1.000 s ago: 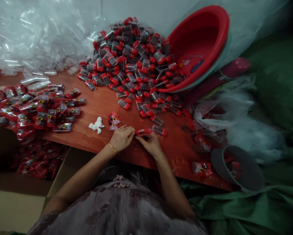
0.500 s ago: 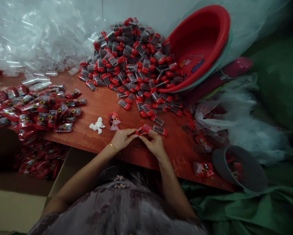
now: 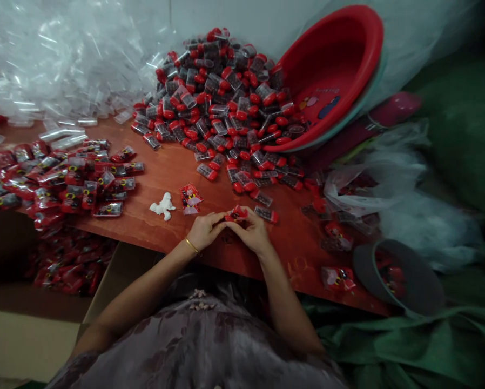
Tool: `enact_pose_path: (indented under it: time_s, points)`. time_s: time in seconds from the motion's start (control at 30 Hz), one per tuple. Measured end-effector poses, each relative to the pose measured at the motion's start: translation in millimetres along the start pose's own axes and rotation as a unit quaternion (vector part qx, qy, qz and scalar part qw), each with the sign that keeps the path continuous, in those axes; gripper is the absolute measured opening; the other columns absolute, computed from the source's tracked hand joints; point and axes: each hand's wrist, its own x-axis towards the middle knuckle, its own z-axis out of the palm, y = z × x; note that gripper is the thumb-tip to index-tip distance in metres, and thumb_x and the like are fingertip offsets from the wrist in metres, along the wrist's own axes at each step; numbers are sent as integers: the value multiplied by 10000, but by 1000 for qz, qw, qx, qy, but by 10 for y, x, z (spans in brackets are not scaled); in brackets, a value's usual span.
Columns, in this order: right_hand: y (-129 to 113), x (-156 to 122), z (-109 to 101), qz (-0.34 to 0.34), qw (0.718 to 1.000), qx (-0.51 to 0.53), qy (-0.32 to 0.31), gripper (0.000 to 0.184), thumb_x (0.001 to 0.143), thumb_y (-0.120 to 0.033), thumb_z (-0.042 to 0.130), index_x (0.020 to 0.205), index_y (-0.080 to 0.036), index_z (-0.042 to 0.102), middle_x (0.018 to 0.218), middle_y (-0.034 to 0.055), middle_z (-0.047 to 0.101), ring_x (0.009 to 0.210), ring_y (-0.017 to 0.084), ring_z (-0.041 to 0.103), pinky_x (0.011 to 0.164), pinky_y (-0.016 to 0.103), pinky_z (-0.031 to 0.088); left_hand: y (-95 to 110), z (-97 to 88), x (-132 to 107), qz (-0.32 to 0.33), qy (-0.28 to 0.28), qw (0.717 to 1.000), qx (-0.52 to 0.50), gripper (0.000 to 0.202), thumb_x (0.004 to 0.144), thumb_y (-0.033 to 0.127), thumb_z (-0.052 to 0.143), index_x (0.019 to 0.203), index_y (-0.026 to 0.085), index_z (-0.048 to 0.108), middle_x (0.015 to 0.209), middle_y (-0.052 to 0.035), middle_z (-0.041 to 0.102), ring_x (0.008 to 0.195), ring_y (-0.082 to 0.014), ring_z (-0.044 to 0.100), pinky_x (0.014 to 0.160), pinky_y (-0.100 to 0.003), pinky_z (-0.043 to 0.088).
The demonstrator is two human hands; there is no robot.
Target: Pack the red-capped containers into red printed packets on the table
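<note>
Over the front part of the red-brown table, my left hand (image 3: 205, 229) and my right hand (image 3: 254, 231) meet at a small red printed packet (image 3: 237, 214). Fingers and thumbs of both hands are closed on it, one hand at each end. Whether anything is inside the packet I cannot tell. Just beyond my right fingers lies a small clear case with a red cap (image 3: 265, 214). To the left of my hands, a flat red printed packet (image 3: 191, 199) rests on the table, beside a white crumpled lump (image 3: 162, 206).
A tall heap of red-capped clear cases (image 3: 222, 102) leans against a tilted red basin (image 3: 348, 59). Filled red packets (image 3: 72, 183) pile up at left, above a cardboard box (image 3: 27, 308). Clear plastic pieces (image 3: 64, 65) fill the back left. A grey bucket (image 3: 364, 270) stands at right.
The packet between my hands has turned and bunched up slightly, and my right fingers have shifted around it. The camera view has moved a little; everything else lies as before.
</note>
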Motion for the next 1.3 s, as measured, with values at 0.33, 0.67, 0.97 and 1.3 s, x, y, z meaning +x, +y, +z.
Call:
enact_pose_path:
  time_s: [0.33,0.67,0.97,1.3]
  points:
    - [55,55,21,10,998,-66,12,173,715,-407,678,706,-235,660,693,11,654,663,182,570,663,318,462,55,8,-34,-20,37,994,-105,474,808,235,551,1275,160,517,1259,-98,593,1142,-217,570,987,-366,456]
    - [-21,37,-42,-41,986,-160,-8,165,724,-383,695,670,-239,637,633,-5,613,674,181,545,718,327,409,95,9,20,-56,49,994,-75,326,824,319,568,1107,180,648,1079,-60,696,960,-210,660,873,-345,513]
    - [82,-175,-68,-12,997,-74,33,208,788,-401,621,929,-260,681,855,24,709,797,204,626,887,416,424,76,-72,16,19,25,999,36,243,850,323,554,1042,220,662,973,-26,728,829,-173,684,743,-262,516]
    - [22,-277,-50,-71,984,-130,101,157,853,-243,528,868,-245,684,865,42,740,780,192,679,966,465,374,68,-13,-9,19,43,995,90,227,851,335,556,1009,204,653,871,-27,727,738,-147,673,682,-219,489]
